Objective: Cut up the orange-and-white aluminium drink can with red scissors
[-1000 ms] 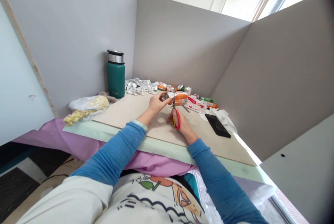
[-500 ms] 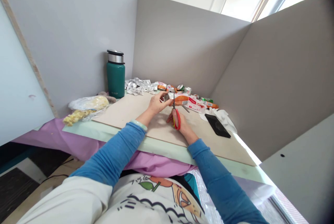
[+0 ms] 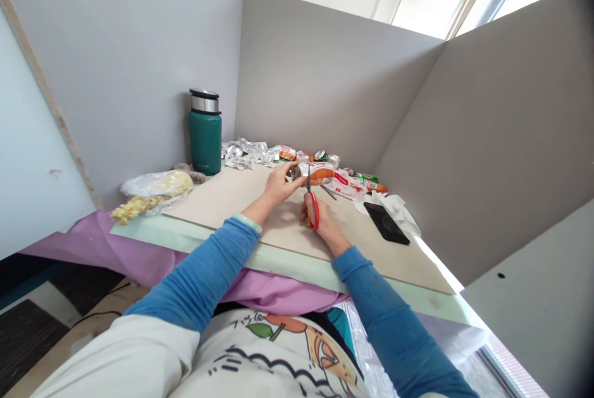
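My left hand (image 3: 277, 184) grips the near end of an orange and white drink can (image 3: 317, 172) lying sideways just above the board. My right hand (image 3: 319, 220) is closed around the red handles of a pair of scissors (image 3: 312, 202), whose blades point up into the can. Both hands work over the middle of a pale wooden board (image 3: 218, 197).
A green flask (image 3: 205, 132) stands at the back left. Crumpled foil (image 3: 245, 153) and cut can pieces (image 3: 352, 182) lie along the back wall. A black phone (image 3: 386, 223) rests on white paper at the right. A plastic bag (image 3: 153, 188) lies at the left edge. Grey partitions enclose the desk.
The can and my left hand have shifted slightly up; the scissors stay at the can. Little else has moved.
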The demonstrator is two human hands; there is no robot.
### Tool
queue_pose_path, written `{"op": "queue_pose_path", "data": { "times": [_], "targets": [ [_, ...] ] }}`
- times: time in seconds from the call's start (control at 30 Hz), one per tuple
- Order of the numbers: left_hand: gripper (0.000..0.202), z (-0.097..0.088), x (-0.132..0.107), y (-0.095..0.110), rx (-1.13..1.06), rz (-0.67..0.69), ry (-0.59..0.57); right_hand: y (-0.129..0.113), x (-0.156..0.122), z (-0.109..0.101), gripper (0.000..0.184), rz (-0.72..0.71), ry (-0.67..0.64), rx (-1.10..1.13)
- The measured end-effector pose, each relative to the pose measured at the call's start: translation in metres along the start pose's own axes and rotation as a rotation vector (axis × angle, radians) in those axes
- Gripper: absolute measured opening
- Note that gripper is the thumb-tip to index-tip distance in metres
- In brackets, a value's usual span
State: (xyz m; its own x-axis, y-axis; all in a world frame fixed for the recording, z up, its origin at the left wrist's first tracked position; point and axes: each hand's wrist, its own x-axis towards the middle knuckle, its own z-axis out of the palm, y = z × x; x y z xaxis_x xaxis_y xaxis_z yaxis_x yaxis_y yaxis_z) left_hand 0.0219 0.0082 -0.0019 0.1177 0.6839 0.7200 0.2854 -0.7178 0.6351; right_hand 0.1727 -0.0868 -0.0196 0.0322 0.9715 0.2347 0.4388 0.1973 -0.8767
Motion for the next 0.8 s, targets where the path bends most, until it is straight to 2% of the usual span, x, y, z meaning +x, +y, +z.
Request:
{"op": "queue_pose_path", "data": {
  "times": [0.23, 0.8],
  "targets": [
    [0.049, -0.002, -0.001, 0.003, -0.056, -0.058, -0.034, -0.009, -0.004, 0.001, 0.046, 0.013, 0.044, -0.107],
    [0.051, -0.002, 0.001, 0.001, -0.093, -0.059, -0.011, 0.004, 0.007, 0.007, 0.046, -0.095, 0.082, -0.23]
  ]
}}
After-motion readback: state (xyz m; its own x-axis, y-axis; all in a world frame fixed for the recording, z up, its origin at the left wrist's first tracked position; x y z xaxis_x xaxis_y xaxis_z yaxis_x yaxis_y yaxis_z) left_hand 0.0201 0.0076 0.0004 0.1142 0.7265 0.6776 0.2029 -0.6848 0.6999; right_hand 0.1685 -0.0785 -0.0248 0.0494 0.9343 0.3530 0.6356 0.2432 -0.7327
